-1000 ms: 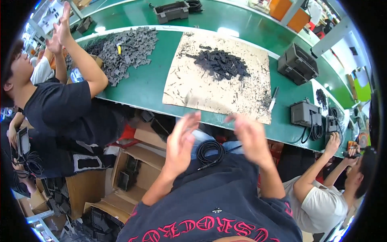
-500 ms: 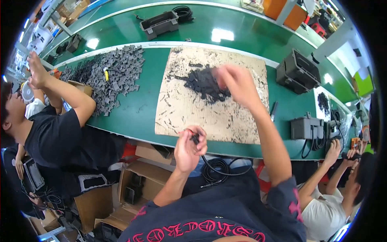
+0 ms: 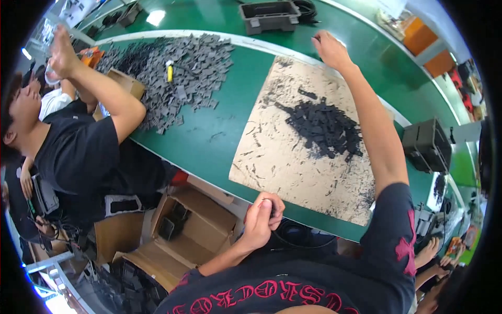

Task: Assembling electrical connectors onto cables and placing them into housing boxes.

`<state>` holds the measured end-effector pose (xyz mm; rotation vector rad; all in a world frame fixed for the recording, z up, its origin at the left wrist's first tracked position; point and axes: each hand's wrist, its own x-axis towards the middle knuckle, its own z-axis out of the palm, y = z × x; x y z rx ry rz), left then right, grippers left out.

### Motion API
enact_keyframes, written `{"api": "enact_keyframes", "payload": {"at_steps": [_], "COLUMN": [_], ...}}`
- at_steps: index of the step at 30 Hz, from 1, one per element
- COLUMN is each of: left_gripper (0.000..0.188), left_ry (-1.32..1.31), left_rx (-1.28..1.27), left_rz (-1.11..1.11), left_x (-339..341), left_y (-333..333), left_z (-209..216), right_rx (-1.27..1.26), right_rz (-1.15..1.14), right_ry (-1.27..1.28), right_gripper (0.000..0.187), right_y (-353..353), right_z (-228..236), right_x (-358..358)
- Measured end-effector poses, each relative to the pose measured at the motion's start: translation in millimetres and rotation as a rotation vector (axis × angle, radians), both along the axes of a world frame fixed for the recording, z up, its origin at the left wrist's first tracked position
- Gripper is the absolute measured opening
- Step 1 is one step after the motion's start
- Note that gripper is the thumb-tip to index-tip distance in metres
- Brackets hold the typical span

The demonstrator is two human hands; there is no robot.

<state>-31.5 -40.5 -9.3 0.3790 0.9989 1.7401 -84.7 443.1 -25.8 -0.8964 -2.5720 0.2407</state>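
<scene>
Low at the table's front edge, my left hand [image 3: 263, 222] is closed around a dark piece, mostly hidden by the fingers; half a second ago this was the end of a black cable. A coil of black cable [image 3: 303, 233] hangs just below, against my dark shirt. My right arm stretches far forward across the cardboard sheet [image 3: 272, 167]. Beyond the sheet's far edge, my right hand [image 3: 331, 49] has its fingers curled, with something small and dark at the fingertips. Under that arm, a pile of flat black pieces [image 3: 324, 128] covers the middle of the sheet.
A grey open case [image 3: 269, 23] stands at the back; another grey case [image 3: 426, 144] is at the right. Many grey pieces [image 3: 183, 78] and a yellow-handled tool [image 3: 170, 72] lie left. A co-worker's raised arm [image 3: 99, 83] is at the left; cardboard boxes [image 3: 204, 230] sit below.
My right hand has left the black pile and reached away to the far side of the sheet. My left hand has closed further over the cable end. The view has shifted.
</scene>
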Motion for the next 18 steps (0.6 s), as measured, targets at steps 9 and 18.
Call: {"api": "enact_keyframes", "payload": {"at_steps": [9, 18], "left_gripper": [0.034, 0.018], "left_ry": [-0.125, 0.762], "left_rx": [0.050, 0.021], "left_rz": [-0.139, -0.428], "left_x": [-17, 24], "left_y": [34, 33], "left_z": [17, 34], "right_rx": [-0.643, -0.745], "right_rz": [0.384, 0.141], "right_ry": [0.004, 0.351], "right_gripper": [0.038, 0.007], "right_y": [-235, -350], "right_z": [151, 96], "right_x": [70, 217]}}
